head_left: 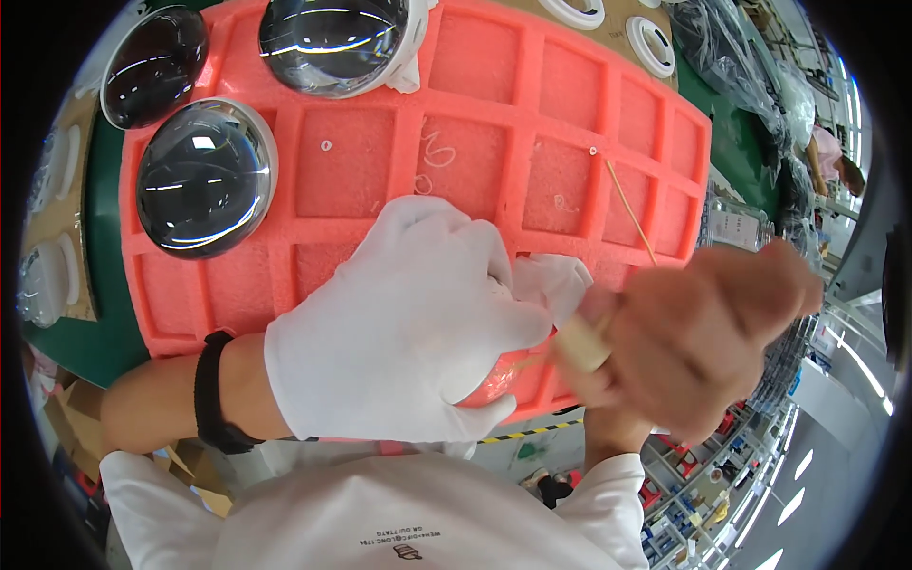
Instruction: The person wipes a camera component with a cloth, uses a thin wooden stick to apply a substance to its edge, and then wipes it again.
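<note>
My left hand, in a white glove, is bent with its fingers curled round a shiny, rounded piece. Pink shows in that piece between thumb and forefinger; the glove hides most of it. Close by on the right, my bare right hand is smeared by motion, its fingers curled in. Beige covers sit on its fingertips. A white, cloth-like piece lies between the two hands, touching the glove; I cannot tell which hand has it. Both hands are over a pink foam tray with square compartments.
Dark glossy domes with white rims stand on the tray: one on the left, one at the top, and another lens at the far left corner. A thin stick lies across the right compartments. White rings and plastic bags lie beyond.
</note>
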Available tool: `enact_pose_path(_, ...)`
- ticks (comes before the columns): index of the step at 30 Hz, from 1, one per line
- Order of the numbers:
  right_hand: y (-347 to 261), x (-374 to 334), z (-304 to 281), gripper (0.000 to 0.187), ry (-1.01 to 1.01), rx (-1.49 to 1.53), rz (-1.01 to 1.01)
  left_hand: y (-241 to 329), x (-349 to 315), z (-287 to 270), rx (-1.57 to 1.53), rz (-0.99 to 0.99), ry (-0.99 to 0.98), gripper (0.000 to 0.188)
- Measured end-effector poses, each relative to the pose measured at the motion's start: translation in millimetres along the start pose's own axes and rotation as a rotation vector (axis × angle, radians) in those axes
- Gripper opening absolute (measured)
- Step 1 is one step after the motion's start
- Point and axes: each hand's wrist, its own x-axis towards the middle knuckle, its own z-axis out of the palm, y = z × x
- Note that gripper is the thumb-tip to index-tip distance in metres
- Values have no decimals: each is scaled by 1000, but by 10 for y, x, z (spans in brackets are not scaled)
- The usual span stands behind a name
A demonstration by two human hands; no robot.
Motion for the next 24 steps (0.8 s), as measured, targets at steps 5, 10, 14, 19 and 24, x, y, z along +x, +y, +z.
enact_pose_path(5,-6,75,-90,18,-180,-4,157,-22,73,-20,1,-38,-61,37)
enact_pose_path(10,-256,41,-88,18,-119,19,249,55,122,-105,2,-53,-60,38)
enact_pose_path(14,-102,73,-77,26,-141,58,246,-39,82,-84,-69,65,8,41)
enact_pose_path(19,-110,41,-5,27,-78,30,216,-80,-24,-64,-177,229,95,15)
enact_pose_path(24,-212,214,-239,27,155,-237,374,10,-26,-170,-333,149,254,23)
